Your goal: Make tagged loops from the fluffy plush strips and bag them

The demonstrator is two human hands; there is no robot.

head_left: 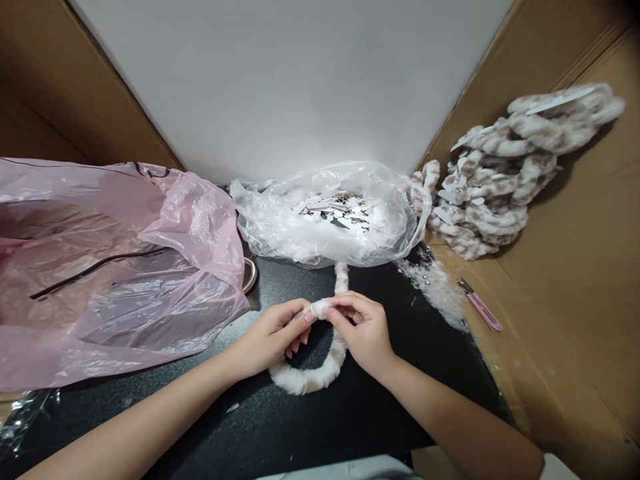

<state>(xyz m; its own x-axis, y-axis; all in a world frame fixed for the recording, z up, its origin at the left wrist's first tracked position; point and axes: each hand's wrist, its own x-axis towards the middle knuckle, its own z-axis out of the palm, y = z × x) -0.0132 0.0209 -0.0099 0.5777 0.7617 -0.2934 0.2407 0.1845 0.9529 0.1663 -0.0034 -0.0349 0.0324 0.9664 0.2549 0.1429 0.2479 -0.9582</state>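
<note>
A white and light-brown furry strip (313,380) curves in a loop over the black table. My left hand (275,333) pinches one part of it between thumb and fingers, at the top of the loop. Close beside, the thumb and fingertips of my right hand (363,327) grip the same furry piece. Between the two hands a small white tuft shows, with a thin band around it. One end of the strip reaches up behind my right hand toward a clear plastic bag (315,243) holding white tags and thin brown pieces.
Pink plastic sheeting (200,267) with a dark cord (100,265) covers the left side. A tape roll (250,275) lies beside it. Furry loops (500,220) are piled at the right, near a pink cutter (484,310). Cardboard (590,280) and a pale wall (300,80) surround the table (380,413).
</note>
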